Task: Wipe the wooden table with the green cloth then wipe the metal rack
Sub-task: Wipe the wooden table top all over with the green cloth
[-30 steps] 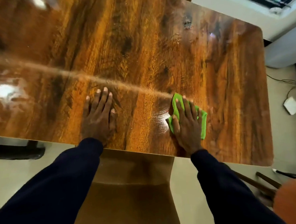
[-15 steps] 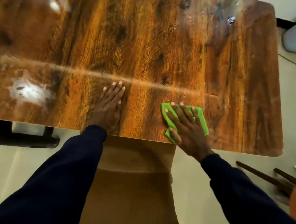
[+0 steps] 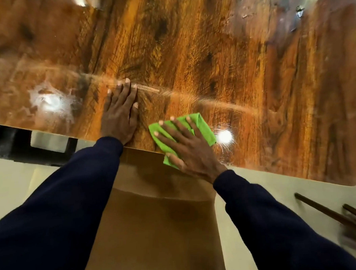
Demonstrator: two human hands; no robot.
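The glossy wooden table (image 3: 209, 50) fills the upper part of the head view. My right hand (image 3: 191, 150) lies flat with spread fingers on the green cloth (image 3: 203, 127), pressing it onto the table at the near edge; the cloth's lower corner hangs just past the edge. My left hand (image 3: 120, 115) rests palm down on the bare wood to the left of the cloth, fingers together. No metal rack can be made out.
A brown panel (image 3: 156, 218) stands under the table's near edge between my arms. Dark frame parts (image 3: 35, 150) sit below the table at the left. Dark wooden bars (image 3: 329, 213) lie over the pale floor at the lower right.
My right hand has slid the green cloth leftward and toward the near edge, now close to my left hand. The left hand stays planted on the table.
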